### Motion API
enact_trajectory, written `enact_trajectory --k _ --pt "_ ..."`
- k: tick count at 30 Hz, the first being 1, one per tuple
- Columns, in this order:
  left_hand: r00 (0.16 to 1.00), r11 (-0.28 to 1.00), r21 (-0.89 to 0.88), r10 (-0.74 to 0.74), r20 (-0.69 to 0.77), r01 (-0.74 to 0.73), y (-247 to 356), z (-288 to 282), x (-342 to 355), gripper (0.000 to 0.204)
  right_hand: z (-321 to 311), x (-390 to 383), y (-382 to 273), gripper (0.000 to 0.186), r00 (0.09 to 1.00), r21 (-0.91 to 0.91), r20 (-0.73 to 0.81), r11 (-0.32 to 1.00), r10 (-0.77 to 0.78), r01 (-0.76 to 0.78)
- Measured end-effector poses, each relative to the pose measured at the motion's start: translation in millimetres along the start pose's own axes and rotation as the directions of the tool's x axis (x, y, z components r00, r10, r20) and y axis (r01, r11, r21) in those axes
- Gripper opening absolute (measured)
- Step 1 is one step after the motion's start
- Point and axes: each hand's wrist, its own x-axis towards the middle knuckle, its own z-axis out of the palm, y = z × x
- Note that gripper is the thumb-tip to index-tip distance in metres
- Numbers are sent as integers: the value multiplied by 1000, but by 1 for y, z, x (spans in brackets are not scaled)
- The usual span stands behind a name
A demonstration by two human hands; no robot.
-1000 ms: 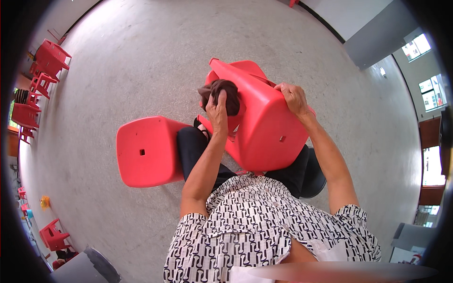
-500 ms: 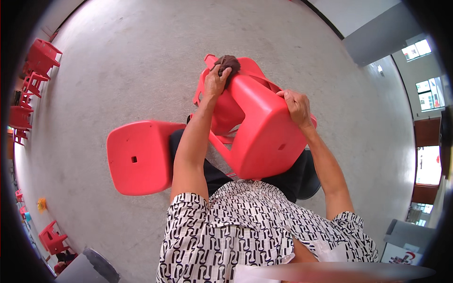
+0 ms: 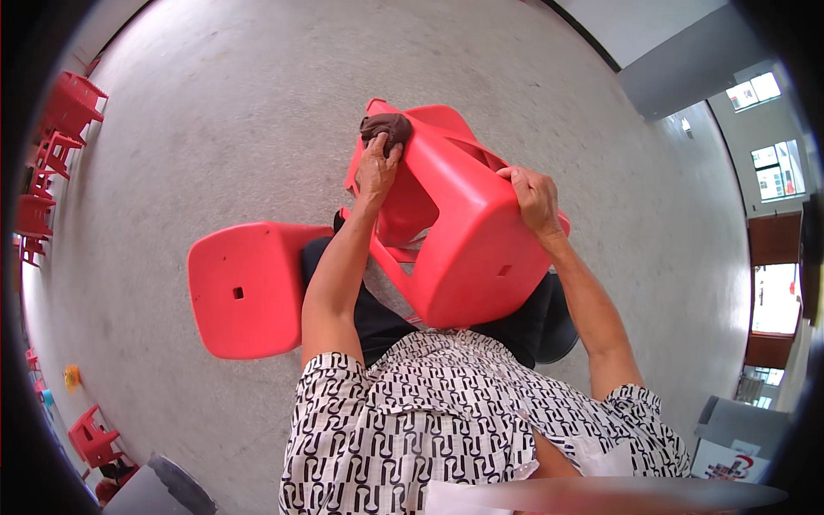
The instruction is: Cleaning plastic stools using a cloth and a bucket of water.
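A red plastic stool (image 3: 476, 249) lies tipped over my lap, its seat toward me and its legs pointing away. My left hand (image 3: 377, 167) is closed on a dark brown cloth (image 3: 386, 131) and presses it against the far part of a leg. At the seat's right edge, my right hand (image 3: 534, 199) grips the stool, thumb and fingers over its rim. A second red stool (image 3: 249, 292) stands upright at my left, its seat facing up with a small square hole in the middle.
Grey concrete floor (image 3: 215, 129) spreads all around. More red stools (image 3: 73, 107) stand along the left side, with another (image 3: 94, 436) at the lower left. A grey box (image 3: 738, 429) is at the lower right. Windows (image 3: 777, 172) line the right wall.
My left hand has slid the cloth a little left and nearer along the stool's leg. The stool has shifted slightly left, with my right hand still on its edge.
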Motion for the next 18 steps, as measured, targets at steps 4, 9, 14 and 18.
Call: enact_trajectory --k 4,9,14,18 --pt "983 999 -34 -1 185 7 56 -21 9 37 -6 1 3 44 1000 19 16 1000 10 -10" --pt "954 997 68 -65 294 47 46 -13 31 41 -9 -1 -5 44 999 23 34 1000 12 -12" --pt "982 994 104 -44 186 24 -1 1 39 43 -1 3 -6 44 999 42 34 999 -13 12" --pt "966 993 114 -52 253 23 36 -6 28 42 -4 0 9 43 1000 -2 -9 1000 -8 8"
